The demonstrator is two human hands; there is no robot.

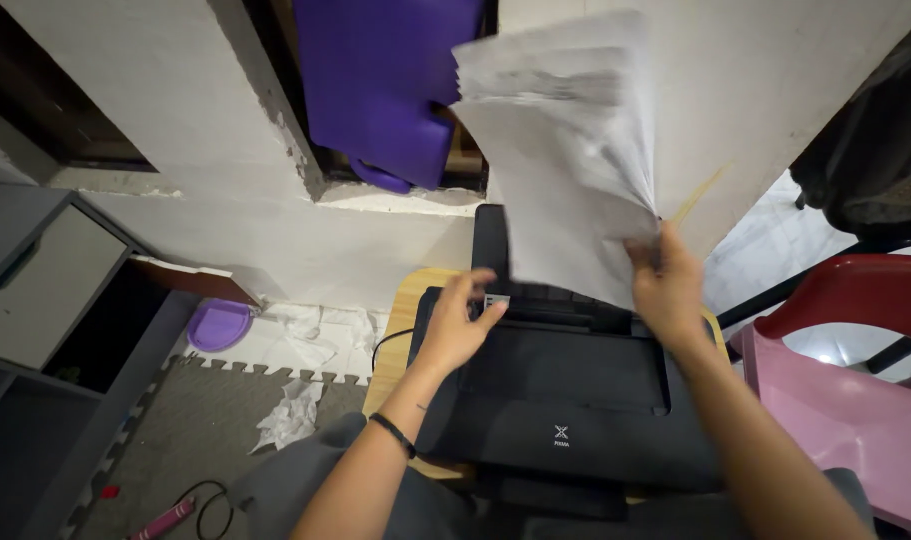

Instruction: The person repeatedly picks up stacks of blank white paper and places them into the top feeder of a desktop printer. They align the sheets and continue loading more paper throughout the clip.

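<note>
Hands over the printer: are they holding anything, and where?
The right hand grips a stack of white paper by its lower right corner. The left hand holds nothing; it rests on the black printer.

Dim room, daylight at right, wide-angle distortion

small light wooden desk (400, 300) with a black printer (565, 400) sitting right on it, taking up nearly the whole top. down on the floor (155, 440) there's a grey foam mat (205, 420), crumpled white paper (290, 415) and a purple lid (220, 325).
</note>
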